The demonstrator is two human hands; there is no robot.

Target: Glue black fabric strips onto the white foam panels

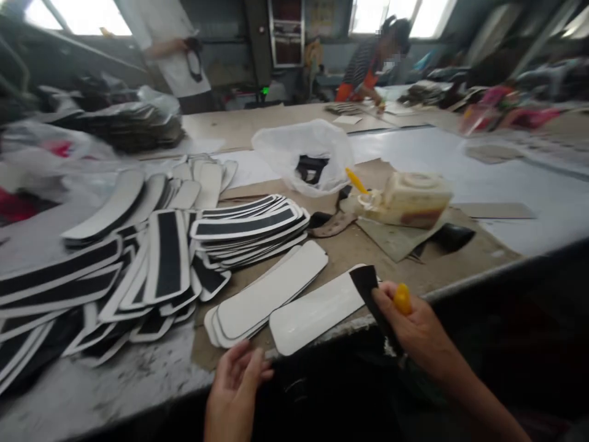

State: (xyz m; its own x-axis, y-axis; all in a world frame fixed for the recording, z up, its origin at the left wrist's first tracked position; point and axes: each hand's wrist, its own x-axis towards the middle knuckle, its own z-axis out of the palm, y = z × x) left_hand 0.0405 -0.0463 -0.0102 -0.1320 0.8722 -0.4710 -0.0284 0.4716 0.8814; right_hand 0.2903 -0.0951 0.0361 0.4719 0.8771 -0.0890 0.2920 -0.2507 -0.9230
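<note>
My right hand (416, 325) pinches a dark strip (368, 285) at the table edge. A yellow handle (402, 299) also sticks up out of that grip; its working end is too blurred to make out. Beside it lies a glossy white curved panel (322, 310), flat along the edge, its right end partly behind the strip. Left of that panel rest several stacked white panels (271, 291). My left hand (237, 387) is just below them at the edge, its fingers loosely bent and apart, with nothing visible in them.
Piles of white panels with black strips on them (168, 255) spread leftward. Behind are an open plastic bag (304, 138) with dark pieces and a stained, cream-coloured container (414, 199) with a yellow handle (356, 181) in it. Two people work across the table.
</note>
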